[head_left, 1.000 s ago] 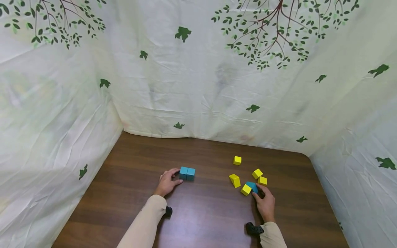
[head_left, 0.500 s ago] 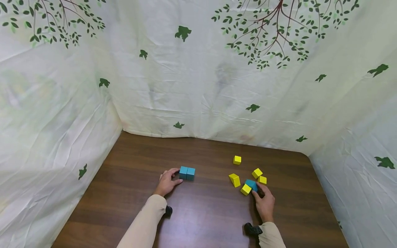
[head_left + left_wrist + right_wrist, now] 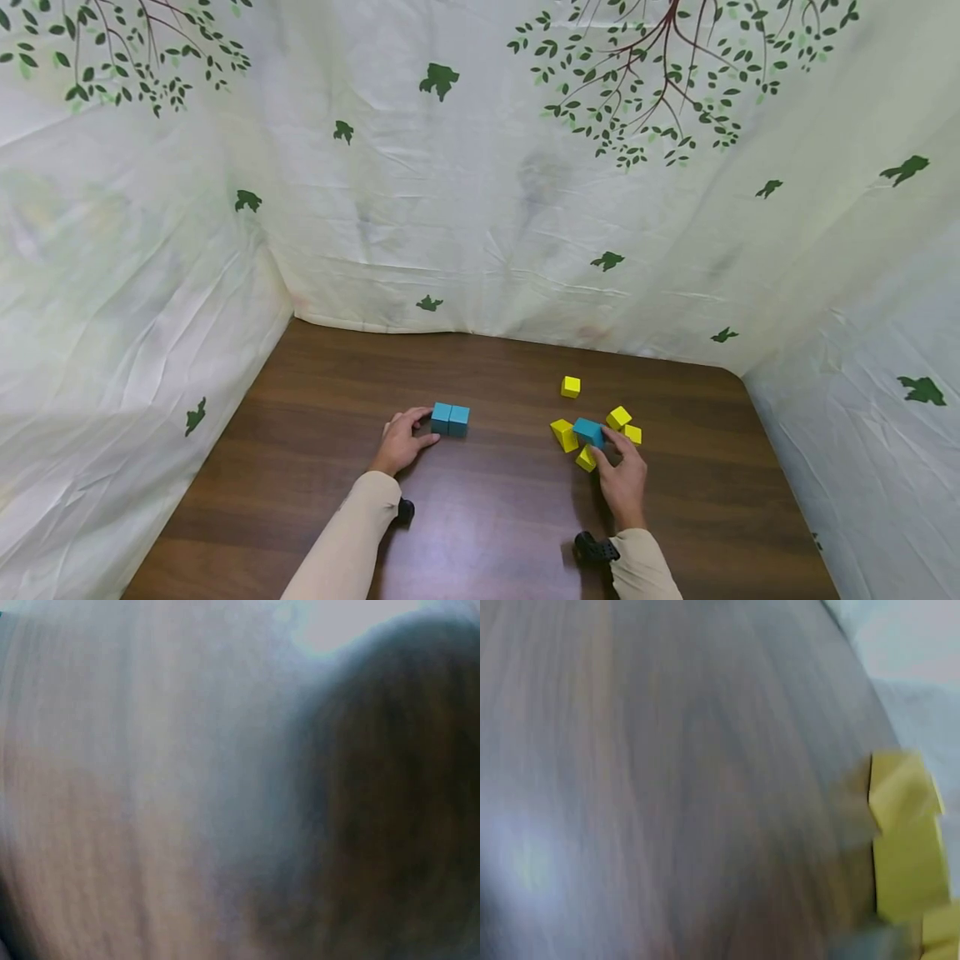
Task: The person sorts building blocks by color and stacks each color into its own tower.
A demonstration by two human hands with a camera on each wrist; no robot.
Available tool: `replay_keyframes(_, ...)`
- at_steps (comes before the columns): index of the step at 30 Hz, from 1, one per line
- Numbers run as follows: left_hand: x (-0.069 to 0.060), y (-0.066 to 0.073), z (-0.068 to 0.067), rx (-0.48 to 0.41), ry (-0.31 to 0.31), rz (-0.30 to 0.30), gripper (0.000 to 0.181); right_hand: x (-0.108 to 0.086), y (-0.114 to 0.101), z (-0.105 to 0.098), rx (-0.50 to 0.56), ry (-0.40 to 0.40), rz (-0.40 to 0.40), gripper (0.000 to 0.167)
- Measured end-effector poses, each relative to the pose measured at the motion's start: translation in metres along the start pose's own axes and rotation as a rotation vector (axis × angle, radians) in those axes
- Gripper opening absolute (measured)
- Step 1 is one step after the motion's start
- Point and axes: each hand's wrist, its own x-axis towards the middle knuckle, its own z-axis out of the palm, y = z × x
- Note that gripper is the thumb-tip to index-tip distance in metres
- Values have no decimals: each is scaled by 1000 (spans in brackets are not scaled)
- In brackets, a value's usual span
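In the head view, my right hand [image 3: 624,482] pinches a blue block [image 3: 588,432] between thumb and fingers, among several yellow blocks. It partly covers a yellow block [image 3: 586,459] in front and sits close to a yellow wedge-shaped block [image 3: 564,435] on its left. My left hand [image 3: 399,445] holds the left one of two blue cubes [image 3: 441,418], thumb at its front and a finger at its back left. The other blue cube [image 3: 459,421] stands against it. In the right wrist view, yellow blocks [image 3: 909,866] line the right edge, with a blurred blue patch below.
A yellow cube [image 3: 571,387] stands apart at the back. Two more yellow blocks, one farther [image 3: 618,417] and one nearer [image 3: 633,435], lie right of the held block. White printed cloth [image 3: 480,208] walls the brown table [image 3: 360,358]. The left wrist view is blurred.
My right hand has moved left with the blue block, from beside the right yellow blocks toward the yellow wedge-shaped one. The left hand and the two blue cubes stay where they were.
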Motion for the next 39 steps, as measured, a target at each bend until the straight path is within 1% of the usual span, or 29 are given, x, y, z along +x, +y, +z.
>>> replay_keyframes(7, 0, -2, 0, -8, 2, -3, 47, -4, -21, 23, 77, -18, -67, 39)
replay_keyframes(12, -1, -4, -1, -12, 9, -6, 48, -8, -36, 40, 106, -62, -61, 38)
replay_keyframes(14, -1, -4, -1, -2, 13, 5, 47, -11, -42, 47, 117, -78, -71, 39)
replay_keyframes(20, -2, -5, -1, 3, 12, 14, 46, -17, -57, 67, 160, -118, -152, 40)
replay_keyframes(22, -1, -4, 0, -3, 7, 7, 47, -19, -63, 72, 163, -140, -156, 39)
replay_keyframes(28, 0, -4, 0, 7, 11, 13, 47, -19, -76, 85, 158, -208, -151, 40)
replay_keyframes(33, 1, -5, 0, 10, 13, 21, 47, -17, -85, 99, 153, -246, -185, 42)
replay_keyframes(36, 1, -5, 1, 6, 14, 13, 47, -15, -89, 107, 138, -266, -212, 42)
replay_keyframes(39, 2, -4, 2, 4, 12, -1, 47, -14, -94, 113, 137, -297, -219, 42)
